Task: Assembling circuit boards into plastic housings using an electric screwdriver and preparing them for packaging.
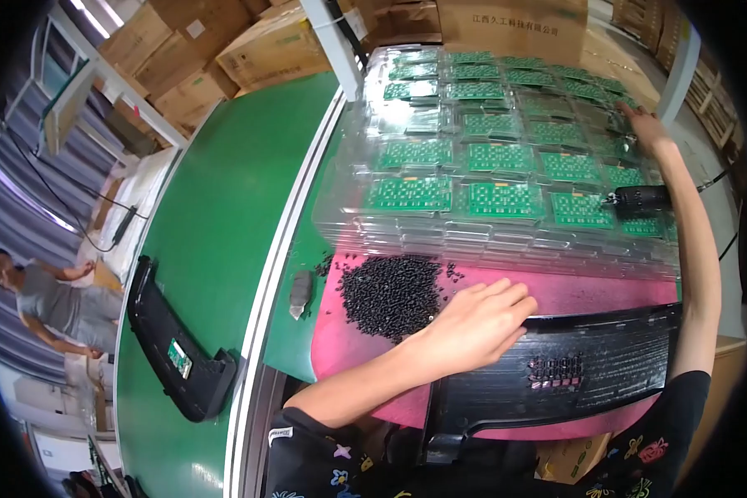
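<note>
Head: left hand (pixel 491 322) curls by panel (pixel 614 357); right hand (pixel 645 129) extends to boards (pixel 556 133).

The head view looks from the wearer's head, through the left lens of a side-by-side fisheye pair, and faces forward and down. The left hand (pixel 483 325) and the black panel (pixel 610 349) lie close, below centre; the right hand (pixel 646 129) is farther out, at upper right. Cardboard cartons (pixel 515 25) and a co-worker (pixel 58 303) mark the far field, along the top and left edges. Orientation is upright and unmirrored (the green belt (pixel 212 207) curves toward the rim).
</note>
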